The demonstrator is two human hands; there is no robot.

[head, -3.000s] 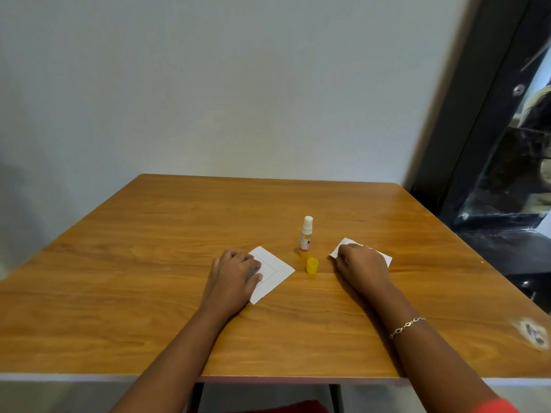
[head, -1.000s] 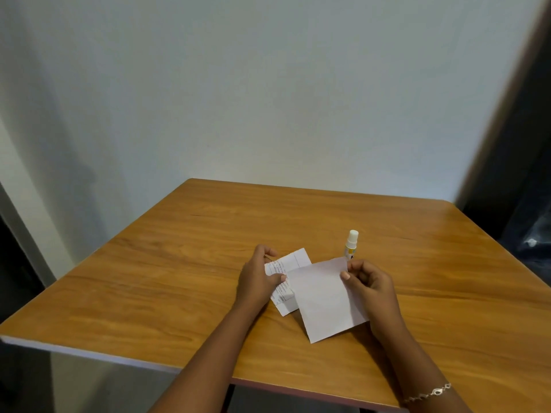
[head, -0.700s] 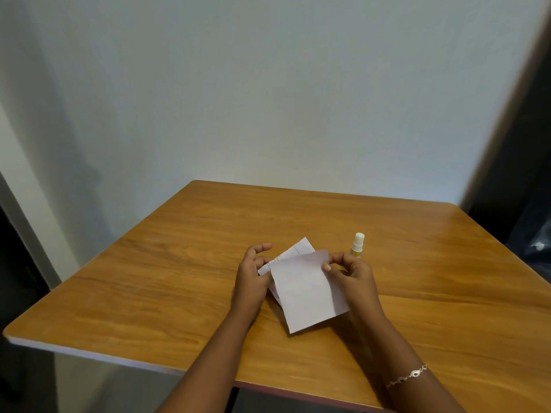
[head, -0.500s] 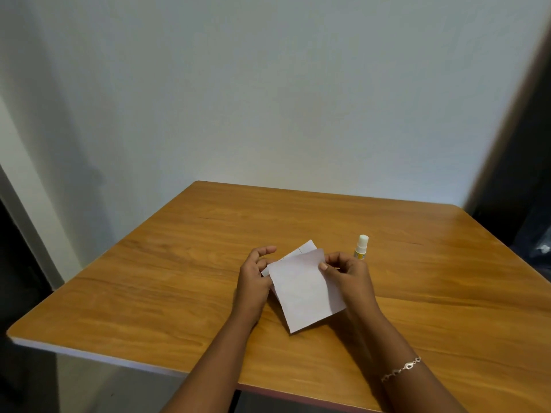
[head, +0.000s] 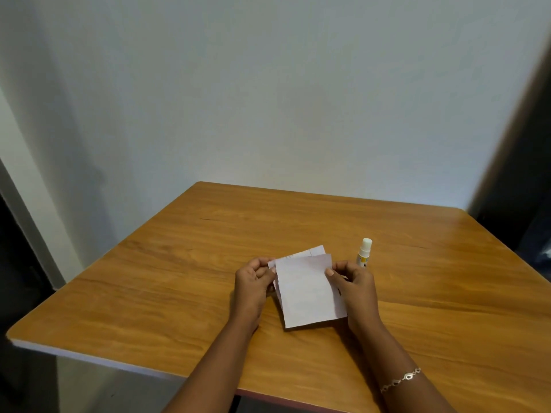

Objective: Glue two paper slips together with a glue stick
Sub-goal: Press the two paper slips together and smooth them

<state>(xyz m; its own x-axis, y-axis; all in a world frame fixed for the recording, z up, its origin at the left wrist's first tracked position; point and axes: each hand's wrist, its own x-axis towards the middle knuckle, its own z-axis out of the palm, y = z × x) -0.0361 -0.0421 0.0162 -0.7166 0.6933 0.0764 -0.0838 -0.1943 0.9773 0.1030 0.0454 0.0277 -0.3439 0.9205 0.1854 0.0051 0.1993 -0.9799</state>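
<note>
The left hand (head: 252, 286) and right hand (head: 353, 286) pinch opposite edges of the top slip (head: 308, 290). It overlaps the lower slip (head: 301, 254). The glue stick (head: 364, 253) stands upright just beyond the right hand on the tabletop (head: 179, 293)

Your left hand (head: 252, 286) and right hand (head: 354, 289) pinch two overlapping white paper slips (head: 307, 289) over the brown wooden table (head: 179, 293); the uncapped white-and-yellow glue stick (head: 364, 255) stands upright just beyond your right hand.
</note>
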